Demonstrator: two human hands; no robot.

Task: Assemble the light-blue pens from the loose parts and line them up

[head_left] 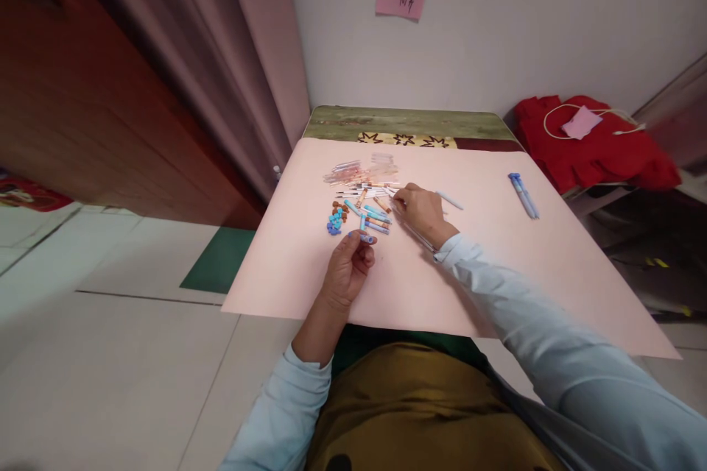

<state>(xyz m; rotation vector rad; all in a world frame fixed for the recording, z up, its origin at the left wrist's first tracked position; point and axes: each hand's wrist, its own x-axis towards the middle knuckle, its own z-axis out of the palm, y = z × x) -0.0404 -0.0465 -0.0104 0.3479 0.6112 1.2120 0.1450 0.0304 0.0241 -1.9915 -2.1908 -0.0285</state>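
Note:
Between the thumb and fingers of my left hand (349, 265) is a short blue pen barrel (366, 238), held just above the paper. My right hand (423, 213) is closed in a pinch at the right end of a pile of thin white pen refills (359, 191); what its fingertips grip is hidden. Near both hands lie loose light-blue barrels (376, 213) and orange-brown barrels (381, 204). Small blue caps (334, 224) and brown caps (338, 210) form a heap to the left. Behind the refills are clear plastic tubes (353, 171).
Pale pink paper (469, 287) covers the table. Two blue pens (523, 195) lie at its right, and a pale stick-like piece (449, 200) lies beyond my right hand. Red cloth (596, 147) with a white cord is at the right; a curtain (270, 37) hangs at the left.

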